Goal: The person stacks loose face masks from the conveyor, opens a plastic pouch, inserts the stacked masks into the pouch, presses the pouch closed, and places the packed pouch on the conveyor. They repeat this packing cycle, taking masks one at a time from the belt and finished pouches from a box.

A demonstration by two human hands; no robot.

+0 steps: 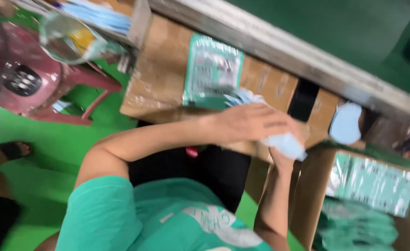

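Both my hands are closed around a small stack of pale blue face masks [286,145] in front of my green T-shirt. My left hand [249,123] lies over the top of the stack, with its arm coming in from the left. My right hand [283,160] holds the stack from below, its forearm rising from the bottom edge. The picture is tilted and blurred. Just behind the hands, a green and white plastic packet [213,72] lies on a brown cardboard box [158,79].
A metal-edged green conveyor [335,28] runs across the top right. An open cardboard box [314,195] at the bottom right holds green packets [370,183]. More blue masks [345,123] lie nearby. A red plastic stool [51,88] stands on the green floor at left, near another person's sandalled foot [10,149].
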